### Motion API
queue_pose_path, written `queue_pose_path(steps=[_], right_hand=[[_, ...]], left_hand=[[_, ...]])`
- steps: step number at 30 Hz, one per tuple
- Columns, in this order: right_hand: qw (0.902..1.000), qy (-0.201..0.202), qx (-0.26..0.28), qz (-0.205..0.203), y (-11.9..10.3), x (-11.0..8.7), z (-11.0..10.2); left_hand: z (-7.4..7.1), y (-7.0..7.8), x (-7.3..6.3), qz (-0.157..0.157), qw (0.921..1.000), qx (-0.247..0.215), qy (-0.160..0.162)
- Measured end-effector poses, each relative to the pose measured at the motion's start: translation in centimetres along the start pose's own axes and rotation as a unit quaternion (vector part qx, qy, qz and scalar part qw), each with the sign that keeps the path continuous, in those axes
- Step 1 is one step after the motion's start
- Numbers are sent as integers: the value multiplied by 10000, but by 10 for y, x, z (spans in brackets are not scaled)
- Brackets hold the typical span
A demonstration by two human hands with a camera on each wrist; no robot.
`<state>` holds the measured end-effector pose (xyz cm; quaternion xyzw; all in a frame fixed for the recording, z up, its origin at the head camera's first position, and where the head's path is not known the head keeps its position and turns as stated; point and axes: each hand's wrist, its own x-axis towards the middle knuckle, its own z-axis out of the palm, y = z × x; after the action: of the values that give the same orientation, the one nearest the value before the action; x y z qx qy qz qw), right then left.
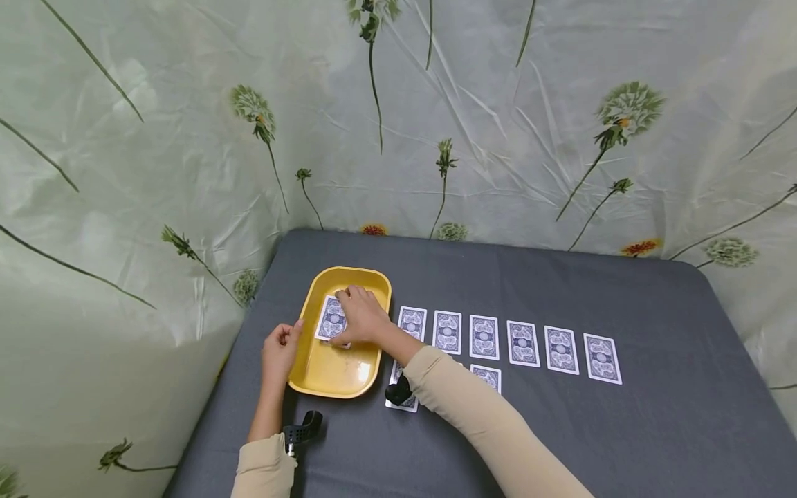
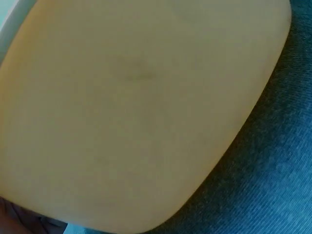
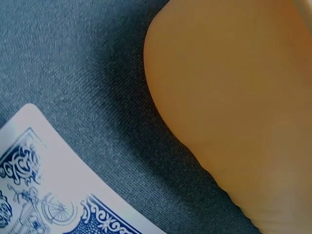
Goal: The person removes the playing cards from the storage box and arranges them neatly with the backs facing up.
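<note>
Inside yellow tray (image 1: 339, 373), right hand (image 1: 366, 319) gripping part-hidden card (image 1: 330, 318), left hand (image 1: 279, 351) at rim (image 1: 293, 364), hold unclear

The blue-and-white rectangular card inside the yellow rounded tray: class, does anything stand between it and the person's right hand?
Nothing visible does. In the head view, the right hand reaches over the right rim of the tray, its fingers at the card.

Free desk (image 1: 560, 287) lies behind the far cards (image 1: 523, 344); the tray (image 1: 333, 377) blocks left, the right sleeve (image 1: 486, 422) overhangs nearer cards (image 1: 487, 376), perhaps hiding some.
</note>
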<state>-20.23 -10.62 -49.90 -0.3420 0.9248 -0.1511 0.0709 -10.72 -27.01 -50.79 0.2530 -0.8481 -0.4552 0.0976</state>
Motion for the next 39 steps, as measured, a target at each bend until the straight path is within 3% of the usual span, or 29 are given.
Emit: queue_pose_path(steps=[9,16,25,39], right_hand=[[9902,1140,795,-137,3,-16,-21],[9759,1781,1215,-341,22,-58,-41],[9802,1654,1011,-415,51,-116,-42],[9832,1741,542,-60,125,-200,-66]], left_hand=[[0,-2,5,-497,9971,-371,-436],[-6,-2,8,-891,9902,-532,-939],[-7,0,8,-1309,9796,-906,-1229],[-5,-1,7,-1298,9791,-995,-1209]])
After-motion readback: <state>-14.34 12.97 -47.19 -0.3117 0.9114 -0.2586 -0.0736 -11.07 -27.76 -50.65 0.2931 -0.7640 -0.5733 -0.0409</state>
